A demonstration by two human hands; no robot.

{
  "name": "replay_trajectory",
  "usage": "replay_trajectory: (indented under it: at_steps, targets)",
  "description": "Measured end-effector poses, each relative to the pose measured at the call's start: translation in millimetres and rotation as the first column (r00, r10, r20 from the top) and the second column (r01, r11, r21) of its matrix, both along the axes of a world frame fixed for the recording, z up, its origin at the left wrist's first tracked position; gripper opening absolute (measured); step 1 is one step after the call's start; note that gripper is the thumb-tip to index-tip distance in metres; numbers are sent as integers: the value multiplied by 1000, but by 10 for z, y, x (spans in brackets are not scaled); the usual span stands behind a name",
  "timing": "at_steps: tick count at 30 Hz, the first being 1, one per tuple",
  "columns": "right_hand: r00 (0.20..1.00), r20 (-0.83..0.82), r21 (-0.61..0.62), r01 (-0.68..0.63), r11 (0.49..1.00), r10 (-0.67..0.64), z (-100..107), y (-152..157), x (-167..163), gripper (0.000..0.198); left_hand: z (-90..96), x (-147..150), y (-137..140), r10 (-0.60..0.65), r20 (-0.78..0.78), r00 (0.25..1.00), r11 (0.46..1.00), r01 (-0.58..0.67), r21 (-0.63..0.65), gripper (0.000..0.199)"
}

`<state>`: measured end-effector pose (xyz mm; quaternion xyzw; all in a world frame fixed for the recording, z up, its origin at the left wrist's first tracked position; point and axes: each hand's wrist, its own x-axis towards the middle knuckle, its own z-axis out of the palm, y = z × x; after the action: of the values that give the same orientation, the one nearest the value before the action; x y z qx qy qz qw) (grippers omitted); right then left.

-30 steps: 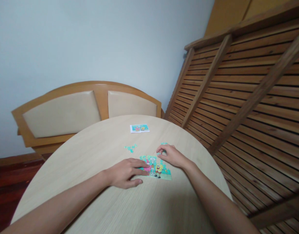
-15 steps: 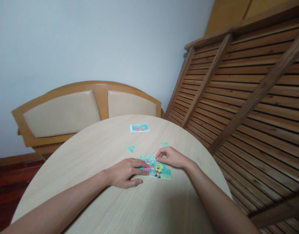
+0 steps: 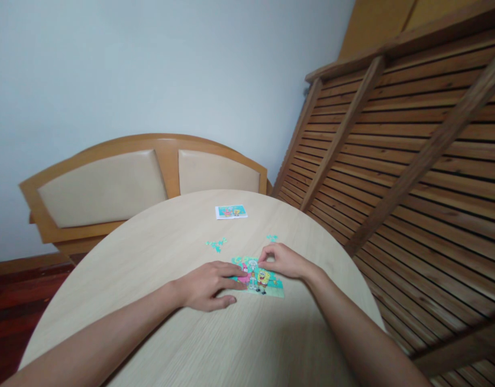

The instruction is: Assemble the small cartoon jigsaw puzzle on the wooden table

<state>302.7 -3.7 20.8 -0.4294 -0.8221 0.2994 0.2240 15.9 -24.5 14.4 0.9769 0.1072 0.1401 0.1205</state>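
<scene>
A partly assembled jigsaw puzzle [image 3: 264, 279] with cartoon figures on a turquoise ground lies flat on the round table [image 3: 183, 344]. My left hand [image 3: 210, 285] rests across its left side, fingers stretched out and lying flat, thumb on the tabletop. At the puzzle's upper edge, near the pale-headed figure, my right hand [image 3: 281, 260] has thumb and index finger pinched together. Whatever sits between those fingertips is too small and covered to make out. The puzzle's left border is hidden under my left fingers.
Loose turquoise puzzle pieces [image 3: 217, 245] lie beyond my left hand, and a smaller group of pieces [image 3: 272, 237] lies beyond my right. Farther back is a picture card [image 3: 231, 212]. A padded headboard [image 3: 102, 188] stands behind the table, and a slatted wooden panel [image 3: 392, 161] leans at right.
Almost nothing differs. Both hands keep their places on the puzzle; the right fingertips shift only very slightly at its upper edge.
</scene>
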Motion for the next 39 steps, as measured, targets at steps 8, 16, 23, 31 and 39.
replay_trajectory:
  at_steps: [8, 16, 23, 31, 39]
  targets:
    - [998, 63, 77, 12, 997, -17, -34, 19, 11, 16, 6, 6, -3, -3, 19, 1000, 1000, 3, -8, 43]
    - [996, 88, 85, -24, 996, 16, -26, 38, 39, 16, 18, 4, -3, -2, 10, 1000, 1000, 2, -7, 43]
    - [999, 35, 33, -35, 999, 34, -16, 41, 91, 17, -11, 1, 3, -10, 32, 999, 1000, 10, -4, 42]
    - [998, 40, 23, -48, 999, 47, 16, 27, 82, 16, 1, 3, 6, -15, 30, 999, 1000, 15, -1, 43]
    - [998, 61, 20, -16, 1000, 15, 21, 35, 181, 19, -17, -14, 9, -22, 48, 999, 1000, 22, 3, 43]
